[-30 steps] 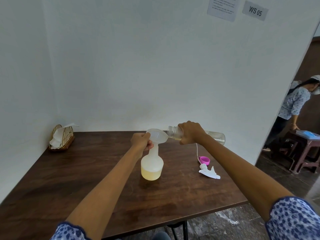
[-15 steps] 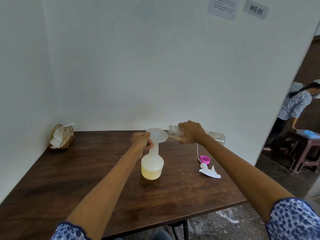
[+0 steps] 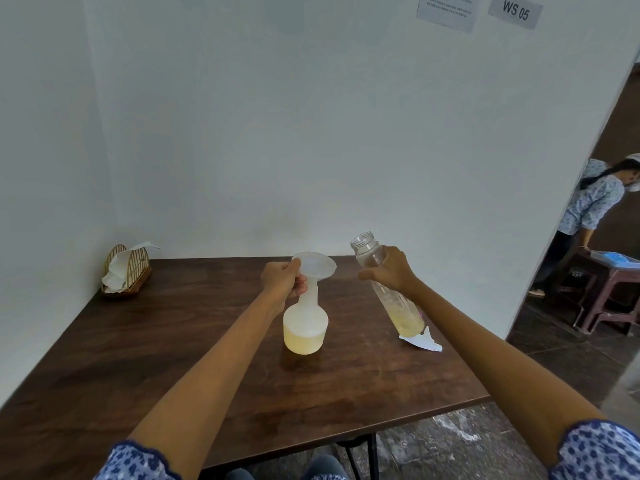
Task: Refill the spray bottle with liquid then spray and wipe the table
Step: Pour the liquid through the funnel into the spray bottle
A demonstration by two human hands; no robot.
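Progress: the pouring part of the refill is looking done or paused; the spray head is waiting to go back on, and spraying and wiping are not yet begun, as far as I can judge.
Sleeves: blue flowered fabric is showing at the near edge on both arms.
Table (image 3: pixel 145 358): dark brown wood grain with a dull sheen, faint scuffs showing near the right side.
Spray bottle (image 3: pixel 305 327): standing upright near the table's middle; cloudy soft-looking plastic, round squat belly, long thin neck; pale yellow liquid is filling only the lower belly.
Spray head (image 3: pixel 420 342): white hard plastic, lying on the table to the right, just beside the refill bottle's base.
Refill bottle (image 3: pixel 391 292): clear, slim, ribbed cylinder with a threaded open mouth; leaning, mouth up and to the far left, a little yellow liquid sitting at its bottom.
Right hand (image 3: pixel 389 271): fingers wrapping round the refill bottle's upper part, holding it beside the spray bottle.
Left hand (image 3: pixel 282 280): fingers pinching the funnel at the neck, steadying it.
Funnel (image 3: pixel 316 265): translucent, shallow, wide round rim, sitting in the spray bottle's mouth.
Napkin holder (image 3: pixel 129 271): arched wicker frame at the far left corner, white crumpled tissues sticking out for the wiping.
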